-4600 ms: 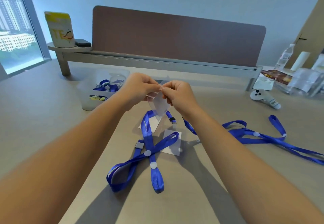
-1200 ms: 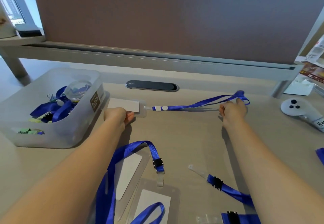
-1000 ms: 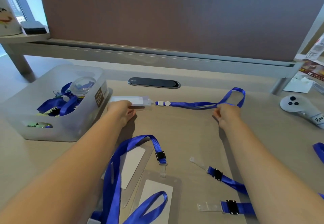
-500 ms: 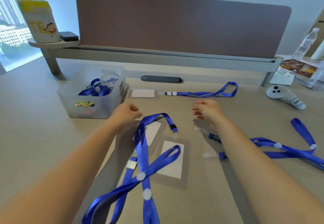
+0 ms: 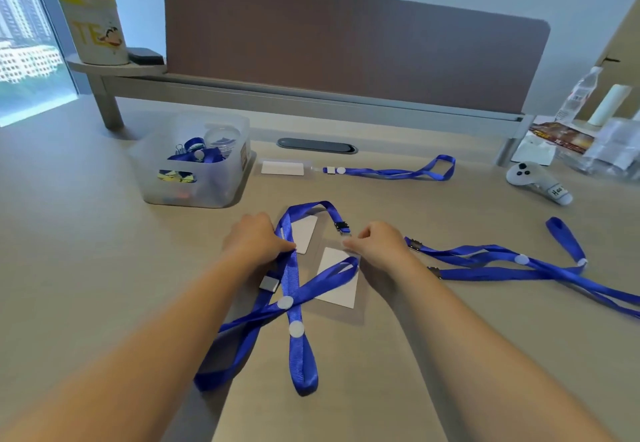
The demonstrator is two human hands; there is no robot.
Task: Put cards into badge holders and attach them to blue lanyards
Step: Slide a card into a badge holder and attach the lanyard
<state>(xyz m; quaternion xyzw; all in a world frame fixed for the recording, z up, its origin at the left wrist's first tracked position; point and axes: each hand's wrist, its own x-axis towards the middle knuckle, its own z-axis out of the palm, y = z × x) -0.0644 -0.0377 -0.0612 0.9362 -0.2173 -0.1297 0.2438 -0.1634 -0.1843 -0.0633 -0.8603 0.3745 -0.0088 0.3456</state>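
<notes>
Two clear badge holders with white cards lie side by side mid-desk under a crossed blue lanyard (image 5: 291, 289) with a black clip (image 5: 341, 226). My left hand (image 5: 258, 241) pinches the lower edge of the left badge holder (image 5: 304, 237), right beside the strap. At the top corner of the right badge holder (image 5: 337, 280), my right hand (image 5: 379, 244) has its fingertips closed on the plastic. Farther back lies a finished badge (image 5: 282, 167) clipped to a straight lanyard (image 5: 388, 173).
A clear bin (image 5: 194, 161) of clips and lanyards stands at the back left. Two more blue lanyards (image 5: 502, 261) sprawl at the right. A white controller (image 5: 536, 182), a bottle (image 5: 578, 95) and packets sit at the far right. A brown divider (image 5: 346, 50) closes the back.
Both hands set the finished badge and its lanyard down at the back of the desk, let go, drew back toward me and came down on the two holders under the crossed lanyard.
</notes>
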